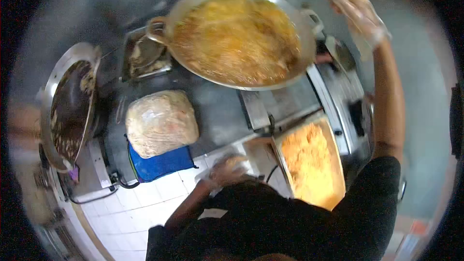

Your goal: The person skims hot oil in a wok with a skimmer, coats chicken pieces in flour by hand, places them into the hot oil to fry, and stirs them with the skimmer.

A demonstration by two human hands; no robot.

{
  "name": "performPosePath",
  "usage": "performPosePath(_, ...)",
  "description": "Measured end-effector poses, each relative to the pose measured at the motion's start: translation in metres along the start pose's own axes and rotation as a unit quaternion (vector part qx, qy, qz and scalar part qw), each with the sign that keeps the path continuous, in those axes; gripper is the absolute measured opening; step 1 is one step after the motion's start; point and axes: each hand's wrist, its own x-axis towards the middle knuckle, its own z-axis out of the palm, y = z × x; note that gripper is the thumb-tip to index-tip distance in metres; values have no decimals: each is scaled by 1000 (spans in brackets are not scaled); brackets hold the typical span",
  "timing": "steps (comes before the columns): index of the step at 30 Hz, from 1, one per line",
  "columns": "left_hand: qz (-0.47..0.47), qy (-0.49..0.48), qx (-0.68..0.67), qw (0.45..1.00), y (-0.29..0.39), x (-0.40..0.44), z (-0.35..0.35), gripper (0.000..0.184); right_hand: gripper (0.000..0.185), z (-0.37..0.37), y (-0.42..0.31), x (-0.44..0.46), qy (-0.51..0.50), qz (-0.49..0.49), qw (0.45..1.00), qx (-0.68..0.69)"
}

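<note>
A large round pan (309,46) holds bubbling yellow-brown oil with food frying in it. Up and to the right of the pan, my right hand (350,7) is raised in a clear plastic glove, smeared by motion; its fingers cannot be made out clearly. My left hand (229,170), also in clear plastic, is low in front of my body, blurred, and what it holds, if anything, is hidden. Right of it is a rectangular tray (340,179) of orange-yellow crumbly coating. A plastic-wrapped pale bundle (162,123) sits on the counter, left of centre.
A blue cloth or bag (162,164) lies under the bundle's front edge. On the far left stands a second pan (53,84) with dark contents. A small metal tray (152,71) is behind the bundle. Metal utensils (342,55) are right of the large pan.
</note>
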Motion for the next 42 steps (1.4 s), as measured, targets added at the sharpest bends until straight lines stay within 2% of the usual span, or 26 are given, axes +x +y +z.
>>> performPosePath(1,85,-15,-22,996,-10,28,20,41,47,-14,16,-57,11,64,996,68)
performPosePath(2,112,-28,-29,993,38,42,20,42,46,-23,33,-120,27,127,982,136)
performPosePath(4,109,-78,-116,984,65,93,61,42,42,-24,58,-260,27,205,969,138)
performPosePath(6,208,-45,33,977,69,141,108,44,41,13,86,-438,-47,412,909,45)
performPosePath(8,185,-58,193,962,67,199,173,50,45,69,85,-654,-319,559,750,-154)
performPosePath(9,167,-62,269,947,73,223,195,57,48,95,68,-743,-464,556,664,-186)
performPosePath(10,49,-130,325,935,87,253,221,62,53,120,41,-814,-550,535,619,-167)
performPosePath(11,-61,-206,392,895,101,284,247,67,58,128,14,-829,-446,647,618,-2)
performPosePath(12,3,-211,420,883,89,307,270,72,64,136,-14,-843,-317,739,575,153)
performPosePath(14,-91,-154,386,905,120,318,306,82,67,150,-33,-831,-9,809,539,232)
performPosePath(16,-110,-182,370,904,110,346,346,86,71,141,-11,-822,-29,797,517,311)
performPosePath(18,-95,-209,381,896,130,350,375,85,74,110,3,-764,162,771,353,505)
performPosePath(19,-88,-209,384,895,141,355,389,85,77,108,22,-756,190,745,345,539)
performPosePath(20,-115,-228,389,885,143,362,406,84,78,131,45,-770,218,693,390,565)
performPosePath(22,-90,-217,367,900,153,352,449,84,79,129,70,-752,253,644,402,600)
performPosePath(24,-103,-229,373,893,148,358,482,83,82,116,91,-744,232,619,469,586)
performPosePath(25,-128,-248,390,877,145,365,495,82,84,129,110,-755,201,582,566,549)
performPosePath(27,-157,-285,354,877,144,375,501,83,86,137,133,-781,136,560,628,523)
performPosePath(29,-199,-216,308,905,204,365,483,82,85,67,138,-784,68,601,569,557)
performPosePath(31,-220,-151,264,927,234,359,462,81,83,49,149,-800,51,684,556,470)
performPosePath(33,-202,-78,250,944,174,381,446,80,82,53,154,-799,-3,742,604,290)
performPosePath(35,-186,-27,352,917,106,413,440,80,85,90,154,-789,-86,731,677,9)
performPosePath(36,-225,-18,524,821,124,408,455,80,91,101,159,-789,-106,719,685,51)
performPosePath(39,-202,-81,293,931,111,397,484,79,101,119,167,-781,-101,710,672,186)
performPosePath(40,-201,-92,214,951,125,381,493,78,103,126,168,-777,-6,687,682,249)
performPosePath(42,-210,-113,107,965,147,366,503,76,90,116,171,-771,57,707,577,406)
